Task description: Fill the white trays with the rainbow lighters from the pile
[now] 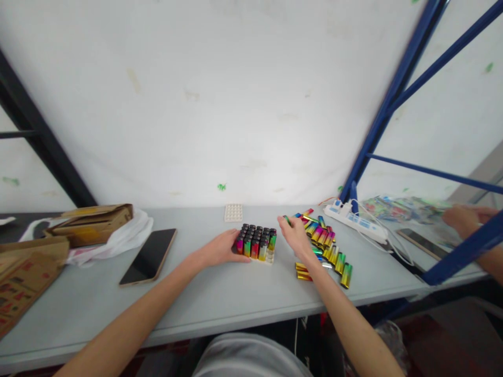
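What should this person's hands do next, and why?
Probably set the lighter pinched in the right hand into the near right corner of the white tray: that spot looks unfilled, and the left hand holds the tray's left end.

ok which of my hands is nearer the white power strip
Right. Your right hand is left of the power strip, by the loose lighters; your left hand is farther left, at the block of upright lighters.

A grey garment (247, 358) with paler folds shows below the table (204, 301)'s front edge — left hand (220, 247), right hand (295, 238) and both slender forearms (145, 306) bare.
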### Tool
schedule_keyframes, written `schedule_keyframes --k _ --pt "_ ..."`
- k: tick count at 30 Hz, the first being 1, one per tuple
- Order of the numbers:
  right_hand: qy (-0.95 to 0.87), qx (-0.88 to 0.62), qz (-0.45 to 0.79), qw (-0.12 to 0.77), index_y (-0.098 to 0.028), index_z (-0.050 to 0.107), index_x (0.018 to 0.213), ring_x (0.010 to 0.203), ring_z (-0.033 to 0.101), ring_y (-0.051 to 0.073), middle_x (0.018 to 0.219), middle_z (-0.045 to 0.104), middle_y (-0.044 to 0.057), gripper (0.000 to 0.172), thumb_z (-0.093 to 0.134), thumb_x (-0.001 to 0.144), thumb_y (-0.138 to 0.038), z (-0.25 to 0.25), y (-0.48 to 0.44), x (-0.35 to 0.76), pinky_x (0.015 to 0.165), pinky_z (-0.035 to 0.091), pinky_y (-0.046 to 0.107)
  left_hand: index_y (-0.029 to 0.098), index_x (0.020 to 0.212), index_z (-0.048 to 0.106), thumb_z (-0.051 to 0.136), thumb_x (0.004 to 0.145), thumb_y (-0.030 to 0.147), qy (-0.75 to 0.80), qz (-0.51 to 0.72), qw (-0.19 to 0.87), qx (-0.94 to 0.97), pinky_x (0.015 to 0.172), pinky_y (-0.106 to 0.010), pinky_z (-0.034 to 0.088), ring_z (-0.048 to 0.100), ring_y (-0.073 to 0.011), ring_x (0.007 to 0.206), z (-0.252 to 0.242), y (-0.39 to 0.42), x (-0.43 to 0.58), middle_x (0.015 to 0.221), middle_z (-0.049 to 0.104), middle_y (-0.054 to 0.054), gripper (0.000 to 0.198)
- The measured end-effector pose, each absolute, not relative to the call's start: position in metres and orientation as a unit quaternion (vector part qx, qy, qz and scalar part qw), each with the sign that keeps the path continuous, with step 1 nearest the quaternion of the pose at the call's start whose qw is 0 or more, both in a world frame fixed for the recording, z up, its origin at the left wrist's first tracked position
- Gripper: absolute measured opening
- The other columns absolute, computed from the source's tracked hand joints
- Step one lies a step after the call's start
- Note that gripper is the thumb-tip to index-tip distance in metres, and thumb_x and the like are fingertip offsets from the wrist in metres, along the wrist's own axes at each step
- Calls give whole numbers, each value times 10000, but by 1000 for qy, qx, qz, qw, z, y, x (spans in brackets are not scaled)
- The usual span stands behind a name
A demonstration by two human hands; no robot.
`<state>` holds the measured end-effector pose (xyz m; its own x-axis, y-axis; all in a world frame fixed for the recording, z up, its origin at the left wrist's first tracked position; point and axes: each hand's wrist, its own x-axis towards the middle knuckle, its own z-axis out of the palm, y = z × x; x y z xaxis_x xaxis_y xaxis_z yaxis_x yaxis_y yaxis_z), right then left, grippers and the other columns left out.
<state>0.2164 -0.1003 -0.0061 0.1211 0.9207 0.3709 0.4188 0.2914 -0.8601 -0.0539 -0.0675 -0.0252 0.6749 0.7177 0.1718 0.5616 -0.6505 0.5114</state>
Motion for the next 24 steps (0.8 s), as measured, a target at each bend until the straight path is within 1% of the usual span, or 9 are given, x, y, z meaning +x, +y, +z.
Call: schedule_keyframes --k 2,4,6,11,16,18,21,22,24 --pt "-622 -555 214 510 -262 347 582 553 365 134 535 362 -38 493 507 919 -583 -7 -101 217 523 276 286 201 1179 674 830 743 708 368 178 208 889 1020 -442 548 698 -360 1103 -25 -67 -54 1166 742 -112 687" --pt "-619 -557 209 513 -260 366 595 556 373 137 540 382 -38 445 497 912 -544 -7 -101 218 526 277 284 195 1169 678 826 742 705 373 178 201 888 1016 -450 548 696 -364 1094 -26 -67 -54 1149 740 -114 681" --pt "-614 -555 214 519 -259 385 612 554 379 138 548 399 -40 439 488 923 -552 -6 -101 219 527 286 280 190 1164 680 828 737 700 373 178 202 888 1011 -452 550 697 -365 1084 -26 -66 -54 1146 739 -116 681" --pt "-624 -553 220 506 -259 383 600 562 390 143 546 389 -40 521 487 940 -640 -3 -102 217 553 311 286 199 1195 675 828 745 701 368 179 203 889 1030 -442 544 695 -361 1119 -27 -66 -54 1171 741 -113 692" --pt "-636 -563 182 496 -255 380 582 574 408 146 545 399 -31 436 468 914 -523 -4 -102 216 572 299 294 196 1193 673 833 745 705 368 174 202 891 1019 -442 544 697 -357 1102 -26 -66 -54 1167 741 -116 698" --pt "-639 -562 173 495 -252 397 593 582 426 149 555 422 -28 418 469 915 -509 -4 -101 217 577 308 292 201 1187 678 834 748 702 365 179 203 891 1021 -432 544 698 -354 1101 -26 -66 -54 1171 742 -108 684" --pt "-647 -544 189 499 -251 440 649 585 444 153 577 454 -29 446 467 955 -574 -3 -101 219 570 337 282 200 1182 683 836 739 712 366 184 206 889 1018 -430 548 701 -354 1095 -26 -67 -55 1169 745 -105 694" --pt "-654 -533 203 497 -249 475 692 582 449 154 590 466 -32 454 466 971 -606 -2 -102 220 564 348 278 199 1182 684 837 736 717 367 185 207 888 1011 -432 550 702 -354 1089 -26 -67 -55 1162 746 -106 701" --pt "-677 -504 238 481 -245 559 837 567 462 153 630 497 -40 446 455 1004 -645 4 -106 222 553 371 272 198 1186 683 837 735 722 367 184 206 888 1006 -434 549 700 -351 1086 -26 -66 -54 1158 744 -108 708"
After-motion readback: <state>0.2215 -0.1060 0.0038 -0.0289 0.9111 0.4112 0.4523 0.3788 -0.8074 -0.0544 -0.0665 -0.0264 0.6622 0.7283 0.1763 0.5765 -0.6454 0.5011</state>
